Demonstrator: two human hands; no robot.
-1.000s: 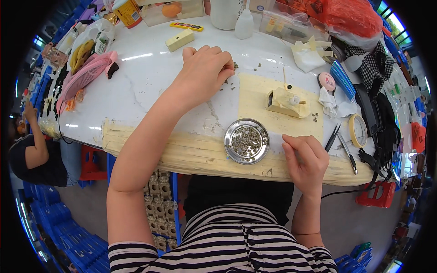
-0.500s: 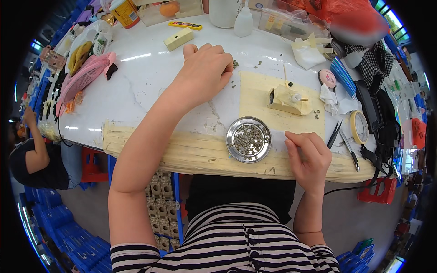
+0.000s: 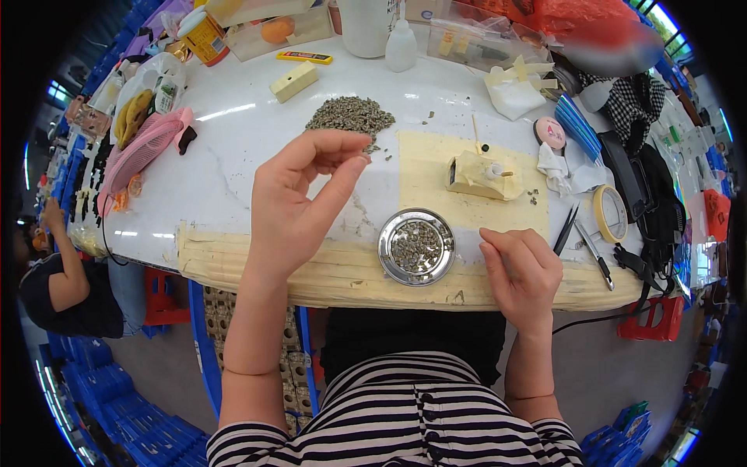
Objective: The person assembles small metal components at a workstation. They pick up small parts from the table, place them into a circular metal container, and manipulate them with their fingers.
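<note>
A heap of small grey-green chips (image 3: 350, 114) lies on the white table, and a few strays are scattered beside it. My left hand (image 3: 294, 206) hovers on the near side of the heap, fingers curled and thumb tip close to the fingertips. Anything pinched there is too small to name. Closer to me, a round shiny metal dish (image 3: 387, 261) holds more of these chips. Right of the dish, my right hand (image 3: 525, 272) rests at the table edge with thumb and forefinger drawn together; what they hold, if anything, cannot be made out.
A tape-wrapped block (image 3: 482, 177) stands on a cream sheet (image 3: 420, 187) beyond the dish. Tweezers (image 3: 567, 229), a craft knife (image 3: 594, 254) and a tape roll (image 3: 610, 212) lie at right. A pale block (image 3: 295, 82) sits behind the heap. Another person (image 3: 66, 288) is at far left.
My left hand has come back toward me from over the heap, which is now uncovered, and has turned with its thumb side up. My right hand has barely moved.
</note>
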